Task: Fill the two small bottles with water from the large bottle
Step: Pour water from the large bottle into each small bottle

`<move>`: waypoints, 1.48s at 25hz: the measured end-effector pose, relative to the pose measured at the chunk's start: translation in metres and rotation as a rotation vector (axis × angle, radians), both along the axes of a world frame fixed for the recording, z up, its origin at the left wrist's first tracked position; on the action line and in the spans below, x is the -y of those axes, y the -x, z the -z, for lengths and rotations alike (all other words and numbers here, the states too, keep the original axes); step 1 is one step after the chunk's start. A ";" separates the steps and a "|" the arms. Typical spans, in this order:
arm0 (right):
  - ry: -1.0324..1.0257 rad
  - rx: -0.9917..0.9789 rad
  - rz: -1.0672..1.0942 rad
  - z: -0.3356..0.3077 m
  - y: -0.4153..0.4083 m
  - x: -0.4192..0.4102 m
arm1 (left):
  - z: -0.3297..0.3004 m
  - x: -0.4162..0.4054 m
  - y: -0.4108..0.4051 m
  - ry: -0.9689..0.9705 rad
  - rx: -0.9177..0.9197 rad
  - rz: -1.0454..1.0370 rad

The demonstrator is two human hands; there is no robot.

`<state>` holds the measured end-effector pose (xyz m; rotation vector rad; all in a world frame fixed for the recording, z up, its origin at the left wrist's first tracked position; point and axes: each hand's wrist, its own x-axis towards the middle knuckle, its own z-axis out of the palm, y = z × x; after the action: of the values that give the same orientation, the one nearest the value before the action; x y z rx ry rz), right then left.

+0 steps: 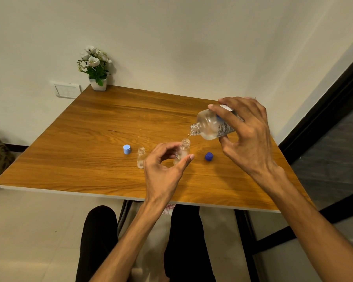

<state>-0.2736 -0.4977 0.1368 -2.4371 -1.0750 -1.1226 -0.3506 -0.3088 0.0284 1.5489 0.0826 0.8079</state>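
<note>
The right hand [247,135] grips the large clear plastic bottle with a printed label [214,125] above the right part of the wooden table [90,129], fingers curled over its top side and the thumb under it. This bottle is tilted nearly flat: its long axis runs from the upper right down to the lower left, and its open threaded mouth points left and a little down. A thin stream of water leaves the mouth and falls to the opening of the small clear bottle [183,149], which stands upright on the table just under it, neck up. The left hand [163,169] is around this small bottle, the thumb stretched along its right side and the fingers curled at its left side; it seems to hold the bottle lightly, but the contact of the fingers is partly hidden. The second small clear bottle [141,157] stands upright and uncapped just left of the left hand, its long axis vertical. A light blue cap [126,149] lies near it on the left, and a dark blue cap [208,156] lies on the table right of the first small bottle, below the large bottle. A white pot with white flowers [97,72] stands at the far left corner of the table.
</note>
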 end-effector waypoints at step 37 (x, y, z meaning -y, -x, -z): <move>0.003 0.009 -0.005 0.003 0.000 0.000 | -0.007 0.003 0.005 0.030 -0.062 0.004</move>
<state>-0.2732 -0.4981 0.1342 -2.4331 -1.0859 -1.1317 -0.3558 -0.3116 0.0357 1.5460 0.1364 0.7524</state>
